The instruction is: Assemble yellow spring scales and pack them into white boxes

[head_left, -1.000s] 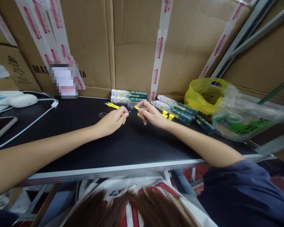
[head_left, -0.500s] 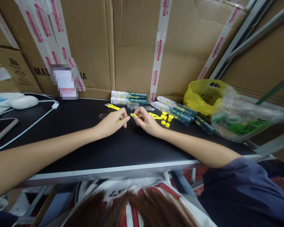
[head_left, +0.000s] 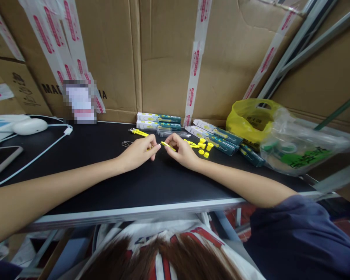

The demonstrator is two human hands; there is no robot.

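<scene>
Over the middle of the black table (head_left: 105, 182), my left hand (head_left: 138, 151) and my right hand (head_left: 182, 149) meet fingertip to fingertip. My right hand pinches a thin yellow pen part (head_left: 167, 145). My left hand is pinched closed against the other end of it; what it grips is too small to name. Loose yellow caps (head_left: 205, 147) lie just right of my right hand. A yellow pen (head_left: 138, 132) lies behind my left hand, near a paper clip (head_left: 126, 143).
Green-and-white pen boxes (head_left: 159, 120) lie along the cardboard wall, more boxes (head_left: 218, 136) to the right. A yellow bag (head_left: 251, 118) and a clear plastic bag (head_left: 300, 146) stand at the right. A white mouse (head_left: 29, 126), cable and tablet (head_left: 0, 159) are at the left.
My right hand came left and down to meet my left hand, bringing the yellow part between the fingertips. The yellow caps became visible beside it.
</scene>
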